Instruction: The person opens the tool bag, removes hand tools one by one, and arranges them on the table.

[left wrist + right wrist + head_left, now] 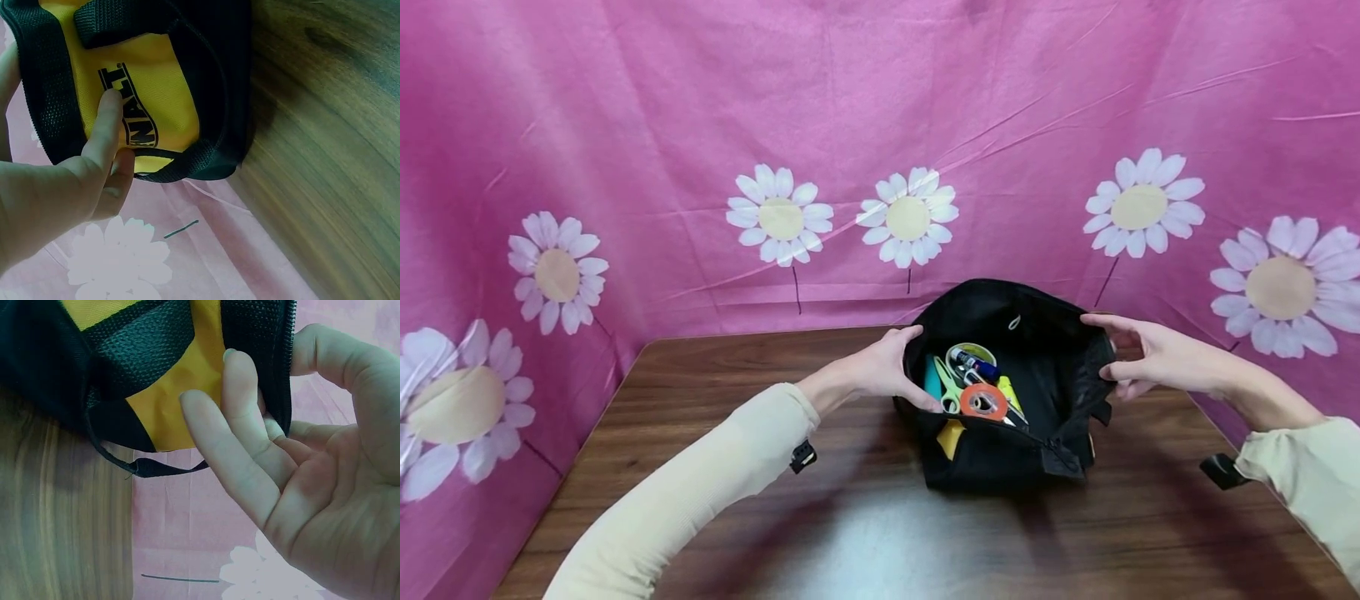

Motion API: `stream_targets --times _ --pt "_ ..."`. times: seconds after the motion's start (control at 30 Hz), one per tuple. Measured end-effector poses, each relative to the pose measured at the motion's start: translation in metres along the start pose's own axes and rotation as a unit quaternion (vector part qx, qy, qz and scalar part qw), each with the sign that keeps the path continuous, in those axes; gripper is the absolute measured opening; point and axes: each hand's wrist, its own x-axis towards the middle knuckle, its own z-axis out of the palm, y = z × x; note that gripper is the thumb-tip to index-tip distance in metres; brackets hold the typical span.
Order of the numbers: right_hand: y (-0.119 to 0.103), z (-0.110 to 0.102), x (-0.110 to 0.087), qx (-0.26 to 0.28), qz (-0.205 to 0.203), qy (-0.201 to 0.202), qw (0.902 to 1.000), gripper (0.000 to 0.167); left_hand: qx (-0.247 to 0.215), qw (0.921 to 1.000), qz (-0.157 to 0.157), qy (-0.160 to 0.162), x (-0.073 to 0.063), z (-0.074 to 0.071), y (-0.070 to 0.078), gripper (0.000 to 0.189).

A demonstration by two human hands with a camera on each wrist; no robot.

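A black and yellow tool bag (pixel 992 462) stands unzipped on the table, its mouth spread wide. My left hand (pixel 883 367) grips its left rim, with fingers lying against the yellow outer panel (pixel 169 75) in the left wrist view. At the opposite end my right hand (pixel 1150 354) holds the zippered rim (pixel 286 369) between thumb and fingers. Inside the bag, toward the left, lie light green scissors (pixel 950 390), an orange tape roll (pixel 973 403), a dark blue tube (pixel 976 364), a yellow item (pixel 1009 390) and a teal item (pixel 932 379).
The brown wooden table (pixel 737 500) extends to the left and in front of the bag. A pink cloth (pixel 850 100) with printed daisies hangs close behind the bag and along both sides. A black strap loop (pixel 159 467) dangles from the bag's right end.
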Motion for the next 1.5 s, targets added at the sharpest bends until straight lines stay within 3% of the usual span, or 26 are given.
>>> stream_targets --times 0.17,0.3,0.43,0.53,0.63,0.77,0.87,0.97,1.2,1.37,1.5 --pt "0.002 -0.001 -0.002 0.004 0.004 0.011 0.9999 0.076 0.005 0.9999 0.013 0.004 0.0 0.003 0.001 0.125" --pt "0.002 -0.002 -0.001 0.002 0.005 0.004 1.0 0.075 0.059 0.9981 0.014 0.003 0.001 0.0 0.005 0.121" --pt "0.0 0.0 0.0 0.003 -0.001 -0.014 0.9999 0.075 0.176 0.9837 0.033 0.014 0.002 -0.008 0.023 0.117" --pt "-0.002 0.003 0.001 0.012 -0.009 -0.025 0.9996 0.076 0.215 0.9744 0.059 0.029 0.008 -0.015 0.047 0.114" --pt "-0.004 0.007 0.002 0.023 -0.014 -0.034 0.9991 0.075 0.168 0.9825 0.075 0.028 0.018 -0.022 0.072 0.102" --pt "-0.007 0.01 0.002 0.034 -0.013 -0.041 0.9985 0.076 0.025 0.998 0.058 0.002 0.037 -0.031 0.098 0.081" --pt "-0.009 0.013 0.002 0.041 -0.008 -0.042 0.9983 0.076 -0.069 0.9974 0.015 -0.01 0.054 -0.031 0.107 0.072" --pt "-0.011 0.018 0.004 0.049 -0.004 -0.041 0.998 0.078 -0.117 0.9924 -0.031 -0.02 0.071 -0.024 0.103 0.069" --pt "-0.012 0.025 0.008 0.059 -0.006 -0.048 0.9971 0.078 -0.142 0.9799 -0.124 -0.063 0.1 0.017 0.077 0.051" --pt "-0.01 0.028 0.007 0.062 -0.01 -0.039 0.9973 0.09 -0.118 0.9805 -0.13 -0.087 0.108 0.044 0.069 0.043" --pt "-0.01 0.03 0.008 0.067 -0.022 -0.037 0.9968 0.094 -0.107 0.9812 -0.131 -0.093 0.109 0.055 0.058 0.043"
